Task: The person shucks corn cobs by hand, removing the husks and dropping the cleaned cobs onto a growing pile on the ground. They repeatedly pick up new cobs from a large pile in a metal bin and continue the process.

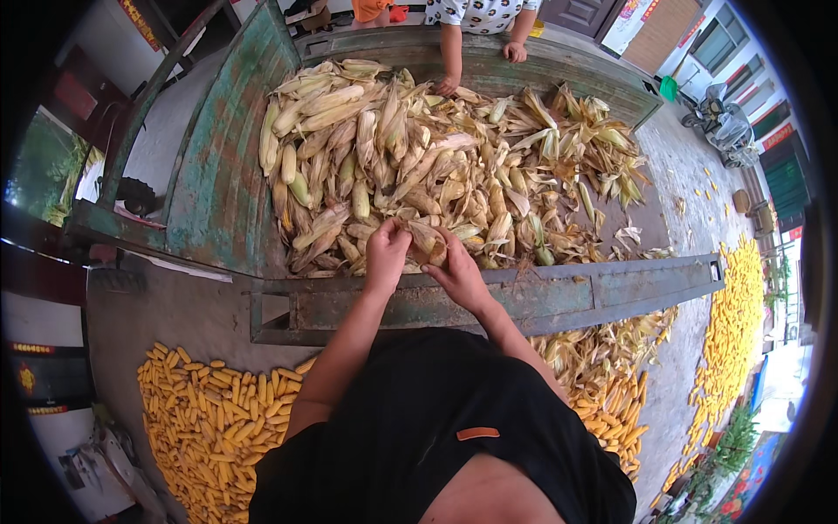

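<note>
Both my hands hold one ear of corn in dry, pale brown husk (427, 243) just above the near side wall of a green metal cart bed (445, 301). My left hand (387, 252) pinches the husk at its left end. My right hand (458, 270) wraps around the other side, with the thumb below. How much of the ear lies inside the husk is hidden. Beyond my hands, a heap of unhusked corn ears (399, 144) fills much of the cart bed, with loose dry husks (589, 144) towards the right.
Across the cart, a person in a patterned shirt (481, 16) reaches one hand (447, 85) into the heap. Bare yellow cobs (216, 432) lie piled on the ground at lower left, more cobs (733, 314) at right. Husks (609, 344) lie below the near wall. A three-wheeler (723, 124) stands far right.
</note>
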Demonstrator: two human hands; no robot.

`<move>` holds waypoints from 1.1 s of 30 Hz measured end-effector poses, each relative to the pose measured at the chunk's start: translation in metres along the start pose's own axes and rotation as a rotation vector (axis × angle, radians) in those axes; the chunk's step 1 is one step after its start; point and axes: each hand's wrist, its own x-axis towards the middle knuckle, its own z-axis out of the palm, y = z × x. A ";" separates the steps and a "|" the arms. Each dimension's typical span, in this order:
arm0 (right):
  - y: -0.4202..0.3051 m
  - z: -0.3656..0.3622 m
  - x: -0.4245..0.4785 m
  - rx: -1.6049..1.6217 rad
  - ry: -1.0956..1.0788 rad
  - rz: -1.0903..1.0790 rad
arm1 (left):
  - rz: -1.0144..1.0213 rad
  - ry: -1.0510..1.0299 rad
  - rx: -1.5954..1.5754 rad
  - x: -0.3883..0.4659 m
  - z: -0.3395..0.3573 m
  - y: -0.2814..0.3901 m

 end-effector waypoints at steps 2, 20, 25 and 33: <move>0.001 0.003 -0.001 0.157 -0.009 0.028 | -0.261 0.075 -0.328 -0.002 0.004 0.004; 0.026 -0.005 0.025 0.844 0.740 0.142 | 0.316 -0.357 0.246 -0.027 0.059 0.004; 0.088 -0.017 0.033 0.994 0.822 0.418 | 0.187 -0.429 0.167 -0.038 0.065 -0.008; 0.183 -0.028 0.032 0.923 0.910 0.561 | 0.150 -0.412 0.360 -0.053 0.054 -0.018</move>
